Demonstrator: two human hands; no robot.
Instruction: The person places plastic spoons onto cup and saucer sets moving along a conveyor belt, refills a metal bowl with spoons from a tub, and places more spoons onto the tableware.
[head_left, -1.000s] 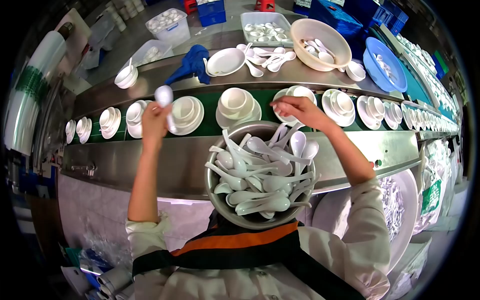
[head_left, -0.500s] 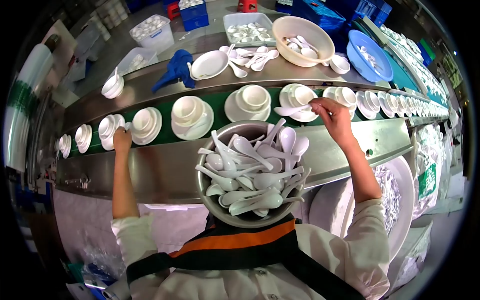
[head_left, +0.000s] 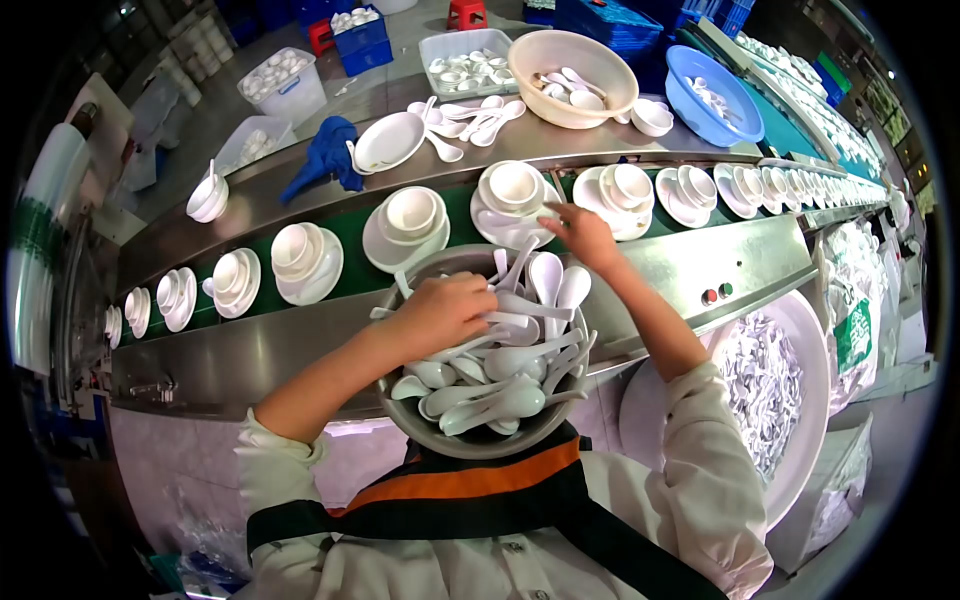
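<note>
My left hand (head_left: 448, 308) is over the grey bowl (head_left: 392, 392) in front of my body, its fingers curled round the handle of a white spoon. Many white soup spoons (head_left: 505, 395) lie heaped in this bowl. Just beyond it, my right hand (head_left: 582, 238) reaches over the green conveyor belt (head_left: 455, 232). Its fingers are a little apart at the handle end of a spoon (head_left: 500, 222) that lies on a plate's near side. On that plate stand a small bowl and cup (head_left: 514, 185). Similar dish sets (head_left: 305, 262) line the belt on both sides.
On the steel ledge behind the belt are a blue cloth (head_left: 328, 158), an oval plate (head_left: 390, 142), loose spoons (head_left: 485, 120), a beige basin (head_left: 625, 85) and a blue basin (head_left: 680, 70). Red and green buttons (head_left: 717, 294) are on the front panel. A large white tub (head_left: 812, 420) stands right.
My left hand has come from a dish set at the far left to the spoon bowl. My right hand has lowered its spoon onto a plate and moved left. The dish sets have shifted left.
</note>
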